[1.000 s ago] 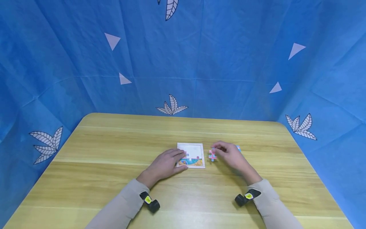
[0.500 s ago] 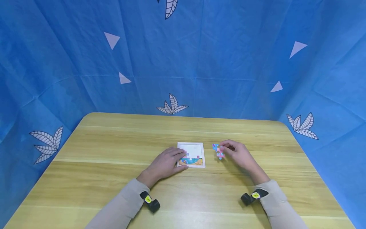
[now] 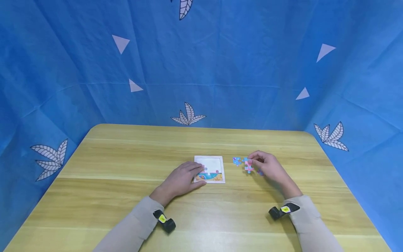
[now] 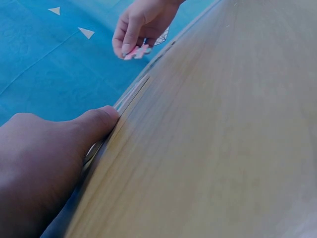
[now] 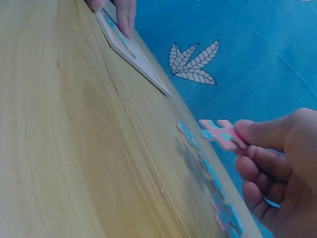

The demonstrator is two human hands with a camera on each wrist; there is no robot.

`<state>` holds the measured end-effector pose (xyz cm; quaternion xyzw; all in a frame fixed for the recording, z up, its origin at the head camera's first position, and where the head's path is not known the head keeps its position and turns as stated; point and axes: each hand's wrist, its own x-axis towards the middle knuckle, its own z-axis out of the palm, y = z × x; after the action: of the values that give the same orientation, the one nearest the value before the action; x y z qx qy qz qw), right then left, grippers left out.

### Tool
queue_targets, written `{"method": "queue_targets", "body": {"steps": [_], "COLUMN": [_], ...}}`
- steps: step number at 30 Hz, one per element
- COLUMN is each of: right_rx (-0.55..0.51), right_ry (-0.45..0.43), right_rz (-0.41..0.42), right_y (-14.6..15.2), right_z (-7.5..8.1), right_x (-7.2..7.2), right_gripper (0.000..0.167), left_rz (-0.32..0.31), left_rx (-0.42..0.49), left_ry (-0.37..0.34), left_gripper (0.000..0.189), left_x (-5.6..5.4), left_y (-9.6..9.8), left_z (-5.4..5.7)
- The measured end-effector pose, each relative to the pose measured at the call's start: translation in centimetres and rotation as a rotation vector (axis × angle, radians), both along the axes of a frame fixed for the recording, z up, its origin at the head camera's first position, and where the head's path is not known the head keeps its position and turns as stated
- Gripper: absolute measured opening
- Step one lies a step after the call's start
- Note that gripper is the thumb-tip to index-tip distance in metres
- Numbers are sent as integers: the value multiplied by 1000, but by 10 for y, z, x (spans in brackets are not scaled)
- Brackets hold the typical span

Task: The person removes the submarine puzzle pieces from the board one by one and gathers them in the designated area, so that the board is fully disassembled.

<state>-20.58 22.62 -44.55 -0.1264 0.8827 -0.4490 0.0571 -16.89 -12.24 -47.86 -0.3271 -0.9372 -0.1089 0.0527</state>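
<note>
My left hand (image 3: 181, 178) rests on the left side of a white-framed jigsaw board (image 3: 223, 161), its fingers stretched over the frame and its thumb along the near edge. Coloured pieces fill the lower part of the board, with bare white above. To the right, my right hand (image 3: 267, 168) pinches a pink and light-blue puzzle piece (image 5: 223, 134) between thumb and fingers. In the right wrist view that piece is raised above the table, over a row of loose blue and pink puzzle pieces (image 5: 210, 171). One blue loose piece (image 3: 237, 161) shows left of the hand; the hand partly hides others.
Under everything is a light wood-grain table (image 3: 141, 147). A blue curtain (image 3: 252, 63) with white leaf and triangle prints hangs behind and at both sides. Each sleeved wrist wears a black strap camera, such as the left camera (image 3: 168, 225).
My right hand has moved to the right with the pinched puzzle piece, over the loose pieces, and more of them now show. My left hand stays on the board.
</note>
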Motion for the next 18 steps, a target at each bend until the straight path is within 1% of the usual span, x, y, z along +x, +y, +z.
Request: {"method": "queue_targets", "body": {"steps": [3,11,18], "right_rx": [24,82,166], "right_ry": [-18,-16,27], "right_rz": [9,46,57], "right_y": [3,9,11], "right_z": [-1,-4,-7], "right_x": [-1,-3,-5], "right_gripper": [16,12,10], "left_rz": [3,3,3], "left_rx": [13,12,9], "left_ry": [-2,-3,-6], "left_gripper": [66,66,66], "left_x": [0,0,0], "left_y": [0,0,0], "left_z": [0,0,1]}}
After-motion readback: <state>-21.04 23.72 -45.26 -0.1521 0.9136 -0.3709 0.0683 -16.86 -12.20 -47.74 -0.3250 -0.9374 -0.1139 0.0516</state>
